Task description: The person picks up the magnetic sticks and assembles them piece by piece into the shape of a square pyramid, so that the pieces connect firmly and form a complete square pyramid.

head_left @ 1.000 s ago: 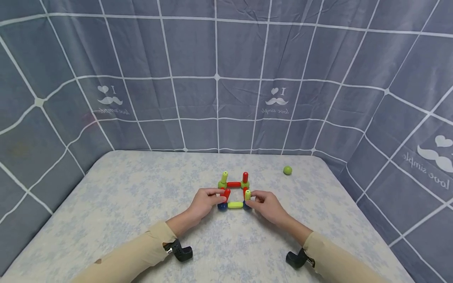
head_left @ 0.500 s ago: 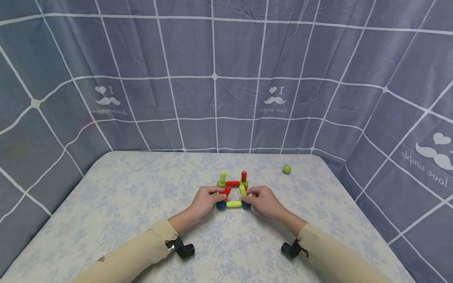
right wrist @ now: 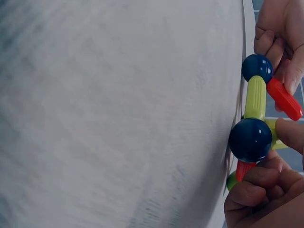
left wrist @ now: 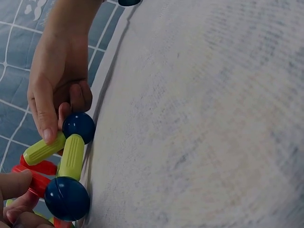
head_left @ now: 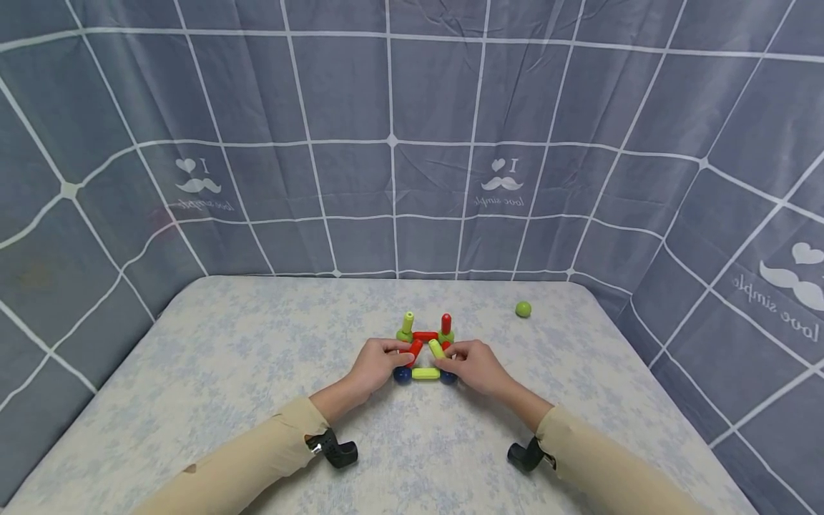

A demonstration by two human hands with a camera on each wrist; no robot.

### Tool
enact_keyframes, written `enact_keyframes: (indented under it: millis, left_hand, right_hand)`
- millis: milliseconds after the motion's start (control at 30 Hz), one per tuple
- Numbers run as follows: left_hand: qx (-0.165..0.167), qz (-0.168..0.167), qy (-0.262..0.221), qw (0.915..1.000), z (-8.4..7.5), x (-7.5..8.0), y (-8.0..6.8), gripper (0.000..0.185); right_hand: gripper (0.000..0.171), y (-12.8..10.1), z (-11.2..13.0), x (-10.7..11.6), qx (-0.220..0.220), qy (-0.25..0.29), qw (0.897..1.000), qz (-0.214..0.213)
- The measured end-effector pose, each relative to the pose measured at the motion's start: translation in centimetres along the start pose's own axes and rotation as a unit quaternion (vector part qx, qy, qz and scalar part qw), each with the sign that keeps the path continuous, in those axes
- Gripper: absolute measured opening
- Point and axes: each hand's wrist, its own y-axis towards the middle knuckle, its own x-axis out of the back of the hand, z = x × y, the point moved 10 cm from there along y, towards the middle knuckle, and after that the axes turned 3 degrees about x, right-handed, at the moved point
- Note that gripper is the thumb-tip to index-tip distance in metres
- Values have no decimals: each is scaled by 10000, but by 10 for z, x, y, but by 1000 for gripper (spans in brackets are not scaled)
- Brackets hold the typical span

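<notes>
A square of toy building rods and balls lies on the table. My left hand (head_left: 373, 366) pinches a red rod (head_left: 416, 348) that leans inward from the front-left navy ball (head_left: 403, 375). With thumb and fingers, my right hand (head_left: 479, 367) pinches a yellow-green rod (head_left: 435, 347) leaning inward from the front-right navy ball (head_left: 448, 377). Between these balls lies another yellow-green rod (head_left: 425, 373). At the back, a red crossbar (head_left: 425, 335) joins two green balls. One carries an upright yellow-green rod (head_left: 408, 322), the other an upright red rod (head_left: 446, 323). Fingers partly hide the side rods.
A loose green ball (head_left: 523, 309) sits toward the back right of the patterned table (head_left: 257, 322). A grey-blue grid curtain (head_left: 347, 179) hangs behind and along the sides. Each wrist wears a black camera mount.
The yellow-green rod in my right hand has tilted from upright to leaning left. The red rod in my left hand leans slightly further right. My right hand has shifted a little inward.
</notes>
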Motion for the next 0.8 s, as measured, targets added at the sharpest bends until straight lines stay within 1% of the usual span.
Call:
enact_keyframes:
  millis: [333, 467, 633, 800]
  left_hand:
    - [-38, -12, 87, 10000, -1, 0, 4, 22]
    - [-80, 3, 86, 9999, -3, 0, 3, 22]
    - [-22, 12, 113, 9999, -1, 0, 4, 23]
    - [-56, 5, 64, 10000, 0, 0, 2, 24]
  right_hand:
    - [16, -2, 0, 3, -48, 77, 9996, -251]
    - [16, -3, 0, 3, -44, 74, 9996, -278]
    - [15, -4, 1, 3, -80, 99, 9995, -277]
    - [18, -4, -1, 2, -115, 69, 9995, -299]
